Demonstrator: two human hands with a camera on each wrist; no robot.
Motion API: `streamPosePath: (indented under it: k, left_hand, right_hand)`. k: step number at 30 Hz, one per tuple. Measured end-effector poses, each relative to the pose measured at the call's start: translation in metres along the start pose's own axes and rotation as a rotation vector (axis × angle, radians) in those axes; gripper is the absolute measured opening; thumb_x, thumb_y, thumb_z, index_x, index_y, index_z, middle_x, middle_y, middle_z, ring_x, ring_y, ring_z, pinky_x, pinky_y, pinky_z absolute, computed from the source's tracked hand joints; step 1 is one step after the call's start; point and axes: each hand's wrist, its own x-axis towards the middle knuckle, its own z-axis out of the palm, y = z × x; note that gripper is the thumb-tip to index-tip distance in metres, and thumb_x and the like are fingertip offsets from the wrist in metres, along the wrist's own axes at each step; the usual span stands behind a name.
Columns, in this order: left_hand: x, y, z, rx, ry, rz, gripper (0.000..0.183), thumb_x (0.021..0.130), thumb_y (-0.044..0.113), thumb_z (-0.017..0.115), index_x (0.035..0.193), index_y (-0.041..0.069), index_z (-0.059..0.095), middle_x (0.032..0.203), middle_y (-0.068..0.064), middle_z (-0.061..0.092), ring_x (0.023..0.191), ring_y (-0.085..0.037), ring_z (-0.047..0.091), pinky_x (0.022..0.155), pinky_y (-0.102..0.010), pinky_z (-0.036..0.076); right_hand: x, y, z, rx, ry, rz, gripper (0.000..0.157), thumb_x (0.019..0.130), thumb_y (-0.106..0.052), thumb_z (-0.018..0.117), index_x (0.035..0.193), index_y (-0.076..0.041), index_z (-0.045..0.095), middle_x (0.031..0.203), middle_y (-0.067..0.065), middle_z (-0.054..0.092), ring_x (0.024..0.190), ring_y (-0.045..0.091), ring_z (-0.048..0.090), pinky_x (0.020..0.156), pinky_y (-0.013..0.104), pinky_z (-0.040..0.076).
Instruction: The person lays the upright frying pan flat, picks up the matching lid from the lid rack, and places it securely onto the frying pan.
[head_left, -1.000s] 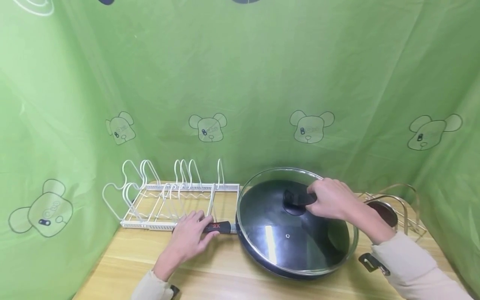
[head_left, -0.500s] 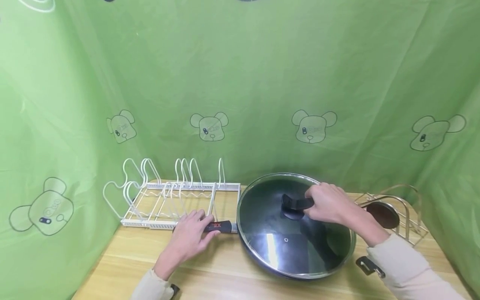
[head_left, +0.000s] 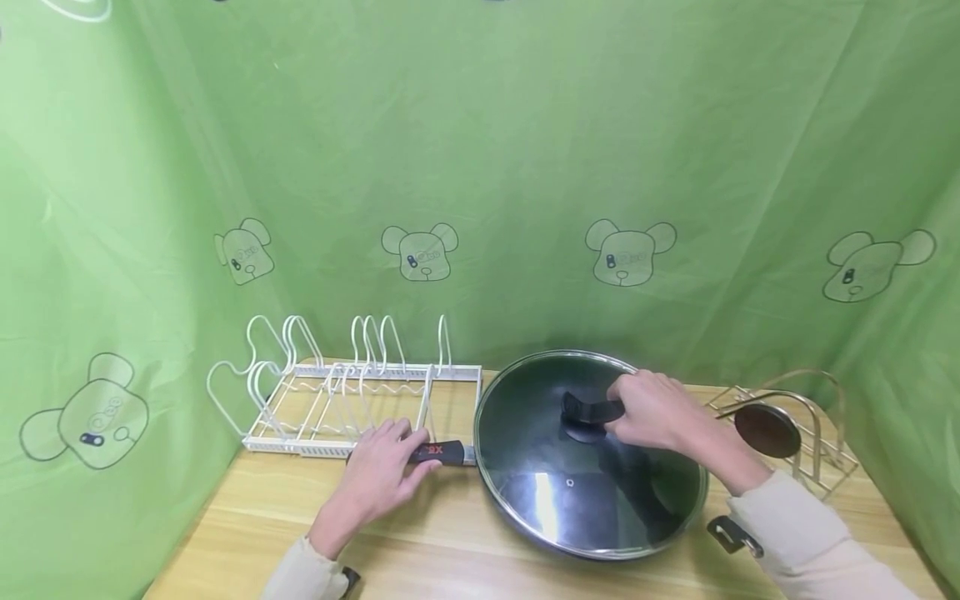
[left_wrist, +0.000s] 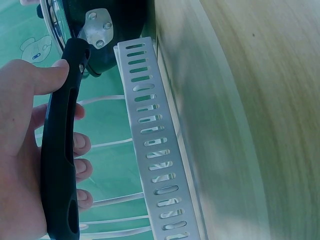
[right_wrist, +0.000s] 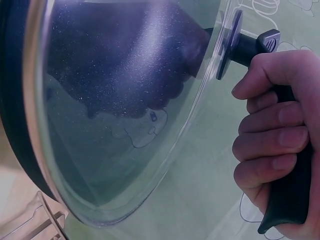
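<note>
A dark frying pan (left_wrist: 120, 30) stands on the table with a glass lid (head_left: 525, 492) over its top; the lid's metal rim lines up with the pan's edge. My left hand (head_left: 381, 471) grips the pan's black handle (left_wrist: 60, 140), fingers curled under it and thumb along the side. On the lid, my right hand (head_left: 652, 410) holds the black lid handle (right_wrist: 292, 185), its fingers wrapped round the grip in the right wrist view. Part of the lid's right side is hidden behind the right hand and forearm.
Behind the left hand stands a white wire rack (head_left: 315, 450) with upright loops, close to the pan handle. A metal wire rack (head_left: 825, 458) with a dark round piece (head_left: 767, 430) stands at the right. Green curtain (head_left: 480, 150) surrounds the wooden table (head_left: 442, 550).
My right hand has lowered the lid slightly toward me, and its rim has come down onto the pan. The left hand keeps its grip on the pan handle.
</note>
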Motion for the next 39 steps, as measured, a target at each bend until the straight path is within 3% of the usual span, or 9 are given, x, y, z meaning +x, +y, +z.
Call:
streamPosePath:
  k: [10, 39]
  left_hand:
    - [0.0, 0.0, 0.0, 0.002, -0.01, -0.002, 0.045, 0.091, 0.055, 0.051, 0.118, 0.02, 0.06, 0.096, -0.002, 0.057, 0.088, -0.019, 0.053, 0.081, -0.041, 0.046]
    - [0.0, -0.002, 0.001, -0.006, -0.008, -0.008, 0.047, 0.092, 0.059, 0.045, 0.116, 0.022, 0.06, 0.093, 0.001, 0.055, 0.084, -0.016, 0.05, 0.077, -0.037, 0.045]
  right_hand:
    - [0.001, 0.001, 0.008, 0.035, -0.017, 0.014, 0.01, 0.067, -0.021, 0.071, 0.066, -0.017, 0.062, 0.052, -0.006, 0.05, 0.042, 0.01, 0.046, 0.04, 0.028, 0.039]
    - [0.003, 0.008, 0.017, -0.005, 0.009, 0.002, 0.013, 0.066, -0.025, 0.072, 0.064, -0.017, 0.061, 0.052, -0.008, 0.049, 0.043, 0.01, 0.044, 0.04, 0.028, 0.037]
